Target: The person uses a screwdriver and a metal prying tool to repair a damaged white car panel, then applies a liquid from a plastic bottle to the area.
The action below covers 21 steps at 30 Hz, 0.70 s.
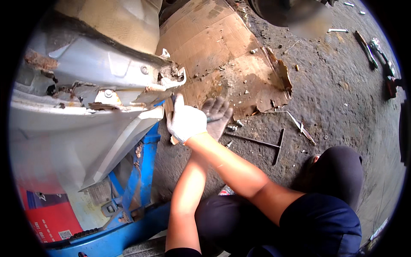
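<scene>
just below the rusted torn edge of the white sheet-metal car body panel [85, 81], both gloved hands meet. the right hand [186, 122], in a white cotton glove, is fisted around the slim metal hand tool with a bluish-grey shaft [212, 119], fingers pressed together on it, apparently so the tip can be pushed up toward the panel's corroded corner. the left hand [219, 115], in a dirtier grey glove, sits just behind the right hand with fingers spread and loose; whether it touches the tool i cannot tell, it looks like steadying. forearms cross, left under right.

right of the panel lies a flattened brown cardboard sheet [222, 51], torn and littered with rust flakes, likely laid to catch debris. below the panel a blue steel jack stand frame [141, 171] props the body. further right of the panel, on the rough grey concrete floor [334, 98], a black t-handle wrench [274, 145] lies near the hands, loose bolts [234, 126] just beside them. scattered tools [376, 53] lie far right. outdoor or open workshop, daylight, gritty ground.
</scene>
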Motion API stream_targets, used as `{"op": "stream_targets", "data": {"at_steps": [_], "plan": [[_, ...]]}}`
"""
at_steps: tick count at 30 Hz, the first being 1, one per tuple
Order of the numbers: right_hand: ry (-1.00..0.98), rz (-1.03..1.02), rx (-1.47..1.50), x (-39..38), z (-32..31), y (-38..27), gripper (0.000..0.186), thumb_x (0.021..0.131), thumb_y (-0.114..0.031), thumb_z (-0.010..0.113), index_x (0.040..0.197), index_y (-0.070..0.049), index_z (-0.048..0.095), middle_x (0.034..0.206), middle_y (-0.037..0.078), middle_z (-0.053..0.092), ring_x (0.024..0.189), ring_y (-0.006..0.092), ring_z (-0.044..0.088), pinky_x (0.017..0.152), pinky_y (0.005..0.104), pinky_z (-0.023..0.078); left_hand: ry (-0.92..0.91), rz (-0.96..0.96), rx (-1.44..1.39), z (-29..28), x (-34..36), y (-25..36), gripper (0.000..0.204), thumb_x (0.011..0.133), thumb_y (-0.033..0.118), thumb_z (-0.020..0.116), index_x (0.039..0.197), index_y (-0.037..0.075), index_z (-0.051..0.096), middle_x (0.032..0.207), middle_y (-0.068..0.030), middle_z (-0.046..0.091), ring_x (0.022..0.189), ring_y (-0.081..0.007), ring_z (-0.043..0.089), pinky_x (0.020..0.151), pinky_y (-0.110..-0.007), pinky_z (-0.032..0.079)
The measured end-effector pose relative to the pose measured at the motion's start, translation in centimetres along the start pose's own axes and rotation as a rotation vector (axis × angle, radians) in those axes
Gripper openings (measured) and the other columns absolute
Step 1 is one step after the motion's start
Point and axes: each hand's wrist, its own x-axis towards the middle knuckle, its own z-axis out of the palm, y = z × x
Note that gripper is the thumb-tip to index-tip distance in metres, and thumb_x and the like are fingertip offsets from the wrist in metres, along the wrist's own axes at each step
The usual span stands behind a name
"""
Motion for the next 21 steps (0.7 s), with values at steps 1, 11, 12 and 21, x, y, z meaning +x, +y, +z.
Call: {"op": "stream_targets", "data": {"at_steps": [1, 11, 12, 21], "plan": [[-0.027, 0.003, 0.002, -0.2, -0.1, -0.7, 0.053, 0.086, -0.026, 0.061, 0.128, 0.007, 0.054, 0.110, 0.032, 0.067, 0.105, 0.0448, 0.066, 0.093, 0.0427, 0.053, 0.018, 0.017, -0.017, 1.7, 0.1, 0.0, 0.038, 0.097, 0.043, 0.056, 0.108, 0.010, 0.070, 0.109, -0.0165, 0.068, 0.111, -0.0306, 0.059, 0.101, -0.053, 0.045], [-0.376, 0.029, 1.795, 1.9, 3.1, 3.7, 0.029, 0.093, -0.009, 0.057, 0.122, -0.003, 0.058, 0.062, -0.002, 0.050, 0.040, 0.0055, 0.037, 0.036, 0.0209, 0.028, -1.463, -0.947, -3.725, -5.6, -4.4, 12.0, 0.057, 0.100, 0.052, 0.040, 0.120, 0.005, 0.067, 0.103, -0.0225, 0.071, 0.098, -0.0401, 0.067, 0.082, -0.048, 0.049], [-0.402, 0.057, 1.915, 2.4, 2.8, 4.4, 0.033, 0.094, -0.010, 0.057, 0.127, -0.003, 0.056, 0.059, -0.003, 0.047, 0.039, 0.0072, 0.035, 0.037, 0.0220, 0.027, -1.450, -0.711, -3.841, -1.0, -4.2, 11.0, 0.059, 0.101, 0.050, 0.039, 0.118, 0.002, 0.066, 0.108, -0.0253, 0.070, 0.100, -0.0416, 0.066, 0.083, -0.049, 0.049], [0.091, -0.188, 0.249, -0.2, 2.7, -0.2, 0.067, 0.085, -0.024, 0.058, 0.139, 0.011, 0.042, 0.090, 0.032, 0.069, 0.085, 0.0430, 0.071, 0.081, 0.0479, 0.056, -0.221, 0.322, -3.563, -10.3, -12.1, 12.7, 0.039, 0.105, 0.025, 0.036, 0.129, 0.003, 0.059, 0.126, -0.0217, 0.064, 0.110, -0.0344, 0.066, 0.098, -0.044, 0.051]]}}
